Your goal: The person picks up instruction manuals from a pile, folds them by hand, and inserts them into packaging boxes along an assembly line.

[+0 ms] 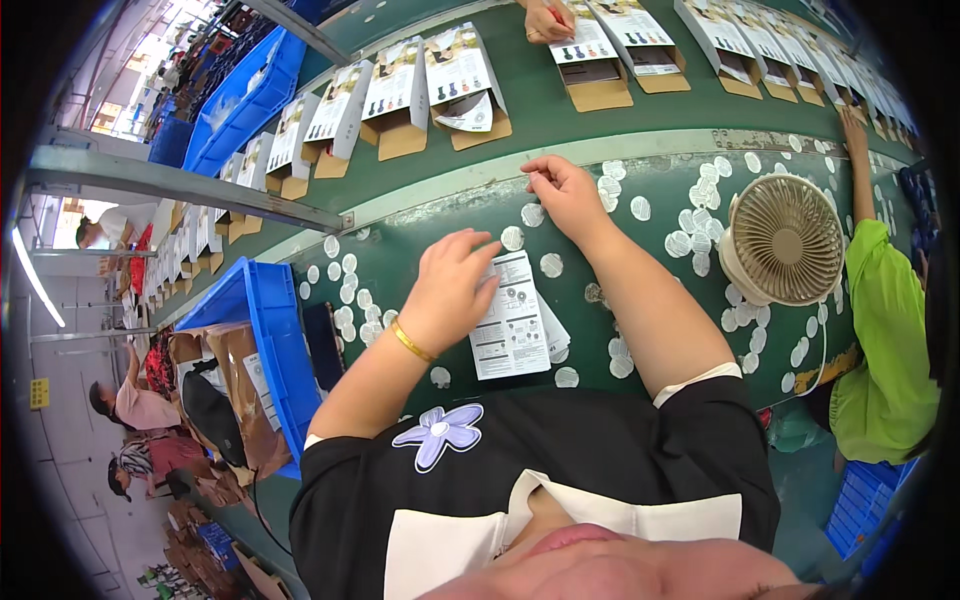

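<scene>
Printed folded leaflets (510, 330) lie in a small stack on the green table, with further sheets fanned out beneath on the right. My left hand (455, 285) is open at the stack's upper left side, its fingers loosely bent and the thumb reaching over the top leaflet's edge. I cannot tell if it presses on the paper. Farther off, my right hand (567, 198) hovers near the metal rail (450, 197) of the conveyor. Its index finger stretches out to the left, the other fingers are partly curled, and nothing shows in it.
Open cartons (395, 92) with raised flaps line the green conveyor (530, 105). Another person's hand (550, 20) touches one. Round whitish stickers (640, 208) dot the table. A beige fan (790, 240) stands right; a blue bin (275, 350) is left. A green-sleeved co-worker (885, 340) reaches from the right.
</scene>
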A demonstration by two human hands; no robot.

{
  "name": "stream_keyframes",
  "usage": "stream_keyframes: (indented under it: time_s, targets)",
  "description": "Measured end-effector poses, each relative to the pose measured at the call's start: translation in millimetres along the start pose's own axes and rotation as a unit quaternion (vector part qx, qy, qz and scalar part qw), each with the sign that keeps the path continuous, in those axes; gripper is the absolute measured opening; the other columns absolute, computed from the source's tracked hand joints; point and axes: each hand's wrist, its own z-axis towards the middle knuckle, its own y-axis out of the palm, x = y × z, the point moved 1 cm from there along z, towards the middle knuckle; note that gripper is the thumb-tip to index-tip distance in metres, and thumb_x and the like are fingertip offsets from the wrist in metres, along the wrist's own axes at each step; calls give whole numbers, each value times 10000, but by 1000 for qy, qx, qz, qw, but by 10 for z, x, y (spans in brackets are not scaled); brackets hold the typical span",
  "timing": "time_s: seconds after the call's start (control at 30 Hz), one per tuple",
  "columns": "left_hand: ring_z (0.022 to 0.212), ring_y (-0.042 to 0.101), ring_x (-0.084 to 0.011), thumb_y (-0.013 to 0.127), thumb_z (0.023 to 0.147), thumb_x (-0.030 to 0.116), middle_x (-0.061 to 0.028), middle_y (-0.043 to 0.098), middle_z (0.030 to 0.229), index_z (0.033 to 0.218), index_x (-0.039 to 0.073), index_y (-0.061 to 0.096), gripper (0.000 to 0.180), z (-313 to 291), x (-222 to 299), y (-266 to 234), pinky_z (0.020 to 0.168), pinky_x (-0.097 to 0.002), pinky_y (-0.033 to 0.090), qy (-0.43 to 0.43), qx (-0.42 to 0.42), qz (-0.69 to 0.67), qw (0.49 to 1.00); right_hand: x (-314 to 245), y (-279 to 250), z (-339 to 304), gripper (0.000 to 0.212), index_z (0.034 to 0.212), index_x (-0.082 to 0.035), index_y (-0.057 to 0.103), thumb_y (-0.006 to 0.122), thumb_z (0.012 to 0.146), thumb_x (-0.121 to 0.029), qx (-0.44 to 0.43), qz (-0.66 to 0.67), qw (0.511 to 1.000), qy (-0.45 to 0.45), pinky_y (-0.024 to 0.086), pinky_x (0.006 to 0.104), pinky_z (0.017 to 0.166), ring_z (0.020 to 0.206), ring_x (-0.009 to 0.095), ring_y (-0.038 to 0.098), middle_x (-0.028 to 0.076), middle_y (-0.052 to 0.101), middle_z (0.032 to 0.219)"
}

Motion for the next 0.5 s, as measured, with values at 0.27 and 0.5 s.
stream_keyframes:
  time_s: [0.27,0.5]
  targets:
    - [1032,528,-252,663,698,107,-54,586,1019,910,81,626,217,-60,53,72,895,-399,377,5,57,46,997,6,7,-3,196,1019,-20,594,505,874,-119,-13,-4,1000,-4,436,206,598,761,74,560,24,597,824]
    - [848,587,-266,668,630,22,-76,621,829,737,49,591,134,-15,-50,-8,760,-359,456,10,98,-51,994,24,-21,1,200,1023,-21,590,502,870,-116,-16,-10,1000,-2,440,209,599,754,77,560,29,596,821]
